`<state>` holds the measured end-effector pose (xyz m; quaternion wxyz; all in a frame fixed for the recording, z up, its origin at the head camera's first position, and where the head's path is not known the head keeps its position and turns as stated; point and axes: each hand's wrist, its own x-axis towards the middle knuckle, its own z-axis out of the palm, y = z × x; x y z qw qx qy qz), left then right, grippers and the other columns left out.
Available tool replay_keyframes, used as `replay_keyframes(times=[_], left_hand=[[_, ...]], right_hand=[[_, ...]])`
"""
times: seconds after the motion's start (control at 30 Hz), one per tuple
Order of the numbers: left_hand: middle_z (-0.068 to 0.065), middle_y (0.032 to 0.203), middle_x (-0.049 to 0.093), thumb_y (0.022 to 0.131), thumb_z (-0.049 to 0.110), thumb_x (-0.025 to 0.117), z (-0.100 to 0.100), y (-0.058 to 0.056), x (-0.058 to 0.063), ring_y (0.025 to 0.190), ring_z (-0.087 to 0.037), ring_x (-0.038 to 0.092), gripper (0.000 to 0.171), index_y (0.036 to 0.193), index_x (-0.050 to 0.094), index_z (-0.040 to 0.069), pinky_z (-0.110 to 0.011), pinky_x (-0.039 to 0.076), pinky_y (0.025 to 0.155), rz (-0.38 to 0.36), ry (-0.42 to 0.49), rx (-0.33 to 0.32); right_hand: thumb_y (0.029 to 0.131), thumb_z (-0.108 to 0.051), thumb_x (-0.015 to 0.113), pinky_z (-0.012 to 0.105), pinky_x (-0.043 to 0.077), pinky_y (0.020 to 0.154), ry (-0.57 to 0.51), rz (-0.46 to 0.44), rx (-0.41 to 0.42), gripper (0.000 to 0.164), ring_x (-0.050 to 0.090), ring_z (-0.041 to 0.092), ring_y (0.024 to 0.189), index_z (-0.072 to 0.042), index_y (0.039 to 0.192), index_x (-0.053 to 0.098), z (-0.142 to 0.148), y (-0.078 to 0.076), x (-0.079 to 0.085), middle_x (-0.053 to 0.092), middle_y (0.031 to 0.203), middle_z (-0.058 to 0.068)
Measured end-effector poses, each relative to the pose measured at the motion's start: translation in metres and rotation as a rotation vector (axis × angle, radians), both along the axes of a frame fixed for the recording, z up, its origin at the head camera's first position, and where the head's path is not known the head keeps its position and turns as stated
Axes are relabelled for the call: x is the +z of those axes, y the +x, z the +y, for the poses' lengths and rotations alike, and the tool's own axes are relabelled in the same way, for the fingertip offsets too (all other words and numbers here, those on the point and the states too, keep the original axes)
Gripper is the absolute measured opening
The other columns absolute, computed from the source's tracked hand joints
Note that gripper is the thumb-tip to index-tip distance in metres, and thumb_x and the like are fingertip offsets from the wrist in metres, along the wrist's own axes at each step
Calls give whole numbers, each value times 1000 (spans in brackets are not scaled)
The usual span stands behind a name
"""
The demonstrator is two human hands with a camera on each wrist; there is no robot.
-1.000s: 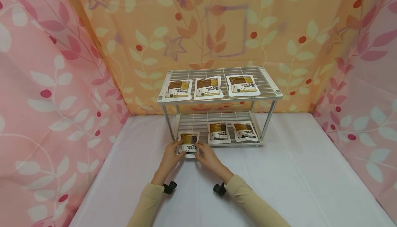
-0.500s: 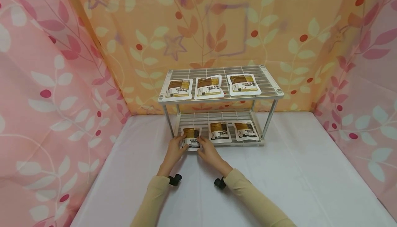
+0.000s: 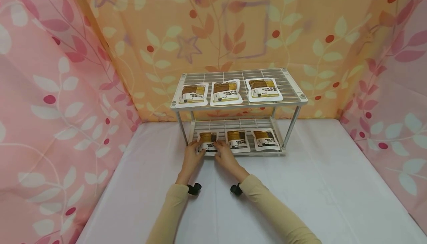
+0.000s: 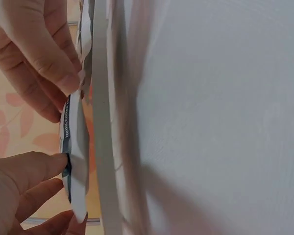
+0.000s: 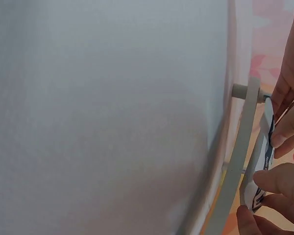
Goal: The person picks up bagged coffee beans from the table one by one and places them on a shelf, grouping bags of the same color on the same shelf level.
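Note:
A white pouch with a brown-and-gold print (image 3: 208, 138) lies at the left end of the rack's lower shelf, its near edge at the front rail. My left hand (image 3: 192, 156) pinches its left side and my right hand (image 3: 228, 156) its right side. In the left wrist view, the left thumb and fingers sit on either side of the pouch (image 4: 77, 161), just above the rail (image 4: 104, 147). The right wrist view shows the pouch (image 5: 258, 161) slightly tilted between both hands. Two matching pouches lie to its right: the middle pouch (image 3: 238, 141) and the right pouch (image 3: 266, 139).
A white two-tier wire rack (image 3: 290, 88) stands on a white-covered table (image 3: 320, 184). Its top shelf bears three similar pouches: left (image 3: 192, 95), middle (image 3: 226, 92) and right (image 3: 264, 89). Metal posts (image 3: 291, 125) join the tiers. Patterned cloth (image 3: 247, 29) encloses the back and sides.
Both hands have moved forward and slightly right with the pouch, from in front of the rack onto the lower shelf. The other pouches stay where they were.

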<state>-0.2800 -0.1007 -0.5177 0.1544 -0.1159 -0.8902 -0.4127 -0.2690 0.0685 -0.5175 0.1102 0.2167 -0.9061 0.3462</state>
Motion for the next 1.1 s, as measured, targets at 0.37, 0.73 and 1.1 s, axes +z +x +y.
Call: replay_keyframes(times=[0.37, 0.73, 1.1], left_hand=[[-31, 119, 56, 80, 3, 69, 12, -1, -8, 113, -43, 51, 31, 109, 64, -7, -55, 39, 96, 29, 21, 83], [-31, 121, 53, 82, 5, 67, 14, 1, -10, 115, -43, 49, 31, 111, 63, -6, -55, 38, 97, 20, 20, 98], [-29, 122, 54, 83, 6, 66, 11, 5, -11, 115, -42, 49, 33, 114, 62, -6, -54, 39, 97, 14, 9, 59]], right_hand=[[83, 3, 63, 48, 44, 96, 24, -37, -26, 47, 44, 42, 122, 10, 128, 49, 0, -5, -5, 43, 132, 30], [83, 3, 61, 49, 43, 96, 15, 3, -18, 45, 45, 43, 120, 10, 127, 50, 0, -9, -9, 45, 131, 31], [85, -5, 63, 53, 42, 95, -68, 67, 32, 41, 46, 42, 118, 5, 124, 55, 15, -4, -7, 48, 129, 28]])
